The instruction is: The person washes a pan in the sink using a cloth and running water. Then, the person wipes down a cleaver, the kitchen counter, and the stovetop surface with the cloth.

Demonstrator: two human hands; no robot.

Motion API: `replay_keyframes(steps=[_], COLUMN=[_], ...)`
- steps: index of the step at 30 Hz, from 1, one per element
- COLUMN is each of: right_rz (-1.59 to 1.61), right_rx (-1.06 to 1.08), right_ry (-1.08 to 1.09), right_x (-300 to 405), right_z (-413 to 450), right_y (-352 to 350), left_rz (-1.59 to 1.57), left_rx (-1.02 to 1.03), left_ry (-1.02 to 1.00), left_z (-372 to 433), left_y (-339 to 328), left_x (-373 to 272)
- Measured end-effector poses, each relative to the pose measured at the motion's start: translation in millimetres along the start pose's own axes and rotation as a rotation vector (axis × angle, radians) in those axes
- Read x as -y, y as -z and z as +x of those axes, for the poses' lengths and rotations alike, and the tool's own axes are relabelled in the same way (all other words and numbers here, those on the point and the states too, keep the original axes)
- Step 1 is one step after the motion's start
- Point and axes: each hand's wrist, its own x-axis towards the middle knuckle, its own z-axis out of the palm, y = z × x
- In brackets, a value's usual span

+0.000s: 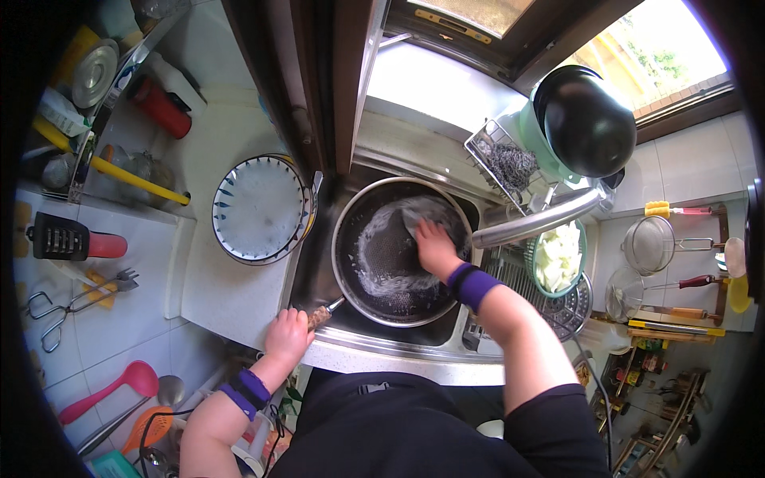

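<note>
A dark round frying pan (388, 310) with a light metal rim lies in the stainless steel sink, its inside streaked with whitish suds. My left hand (289, 336) grips the pan's brown patterned handle (319, 318) at the front edge of the counter. Inside the pan, my right hand (436, 245) presses a pale, wet cloth (421, 212) against the upper right of the pan's bottom; the fingertips are partly hidden. The steel faucet (532, 222) reaches over the pan's right rim. Purple and black bands circle both wrists.
Stacked patterned plates (258, 206) stand left of the sink. Right of it are a green basket of pale cut vegetables (559, 260), a wire rack with steel wool (511, 166) and a black bowl (588, 122). Strainers (648, 245) hang at the right; a pink ladle (140, 377) at the left.
</note>
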Motion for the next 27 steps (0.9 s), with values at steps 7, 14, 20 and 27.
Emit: replay_keyframes(steps=[7,14,20,27], right_rz=[0.461,-0.078,0.377,1.048], right_rx=[0.164,0.143,-0.288,0.174], right_ry=[0.290,-0.004,0.139,0.359], right_x=[91.8,-5.4,51.8,93.6], right_z=[-26.8,-39.7,59.9,-44.9], right_y=[0.5,-6.8,2.4,-0.9], left_rz=[0.016,-0.017,-0.031,-0.044], left_rx=[-0.001,0.007,-0.037,-0.029], left_ry=[0.014,0.015,0.004,0.012], left_z=[3.1,3.4,8.8,6.5], left_y=[-6.1,-3.2,-2.2,-2.9], left_x=[2.2,-1.3,-2.0,0.2])
